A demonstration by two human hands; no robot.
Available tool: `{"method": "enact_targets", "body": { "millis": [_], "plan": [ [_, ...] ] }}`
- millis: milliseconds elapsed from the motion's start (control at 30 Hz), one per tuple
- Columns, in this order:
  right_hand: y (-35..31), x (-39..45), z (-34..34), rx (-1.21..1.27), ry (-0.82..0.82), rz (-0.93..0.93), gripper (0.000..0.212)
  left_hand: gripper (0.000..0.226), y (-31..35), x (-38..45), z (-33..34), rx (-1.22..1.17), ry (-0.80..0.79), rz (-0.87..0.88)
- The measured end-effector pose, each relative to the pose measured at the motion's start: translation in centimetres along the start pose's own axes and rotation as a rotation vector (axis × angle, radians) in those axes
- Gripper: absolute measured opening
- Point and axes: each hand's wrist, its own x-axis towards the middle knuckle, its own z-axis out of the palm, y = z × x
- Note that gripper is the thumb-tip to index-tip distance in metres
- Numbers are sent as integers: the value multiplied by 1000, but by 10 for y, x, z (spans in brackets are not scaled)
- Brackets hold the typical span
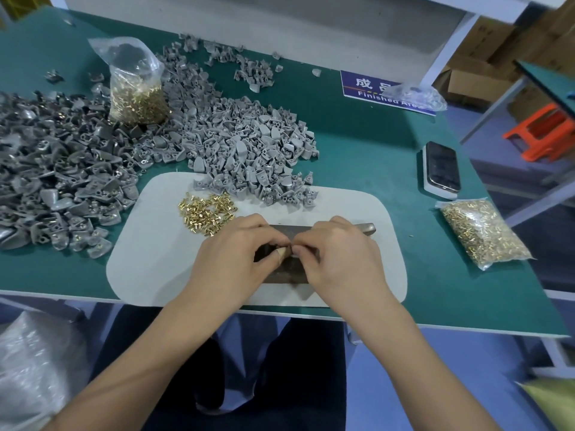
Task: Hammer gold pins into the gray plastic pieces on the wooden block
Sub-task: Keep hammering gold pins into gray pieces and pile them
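My left hand (236, 253) and my right hand (339, 253) meet over a dark wooden block (284, 272) on the white mat (149, 253). Their fingertips pinch something small between them; a taped left fingertip hides it, so I cannot tell whether it is a pin or a gray piece. A metal bar-like tool (365, 227) pokes out from behind my right hand. Loose gold pins (205, 209) lie on the mat just beyond my left hand. A light gray pile of plastic pieces (249, 144) spills onto the mat's far edge.
A darker pile of gray pieces (56, 169) covers the left of the green table (373, 144). An upright bag of gold pins (137, 88) stands behind; a flat bag of pins (485, 233) lies right. A phone (442, 166) and blue sign (373, 88) sit far right.
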Motion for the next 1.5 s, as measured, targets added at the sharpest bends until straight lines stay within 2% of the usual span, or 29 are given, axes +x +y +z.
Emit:
{"method": "enact_targets", "body": {
  "millis": [300, 533, 900, 1000, 1067, 1133, 1200, 1267, 1300, 1433, 1500],
  "plan": [
    [12, -6, 18, 237, 104, 77, 10, 6, 4, -2, -2, 37, 20, 11],
    [13, -5, 18, 156, 83, 92, 11, 6, 4, -3, -1, 14, 24, -3],
    [12, -10, 21, 175, 126, 99, 7, 8, 5, -6, 3, 41, 59, 50],
    [13, -17, 25, 305, 222, 93, 9, 7, 5, -5, 4, 58, 60, 41],
    [21, -26, 28, 388, 359, 194, 14, 6, 3, -3, 4, 42, 52, 36],
    [36, -37, 30, 298, 426, 407, 10, 5, -1, -1, 4, -10, 31, 19],
    [54, -47, 33, 141, 321, 612, 24, 5, -4, -1, 4, -49, 27, 14],
    [66, -54, 36, 56, 150, 669, 40, 6, -6, -1, 5, -58, 38, 19],
    [69, -54, 37, 45, 102, 664, 41, 6, -6, -2, 5, -58, 42, 19],
    [77, -51, 32, 47, 71, 635, 29, 6, -8, -3, 7, -64, 49, 11],
    [81, -50, 26, 69, 112, 603, 29, 6, -7, -3, 7, -66, 50, 10]
  ]
}}
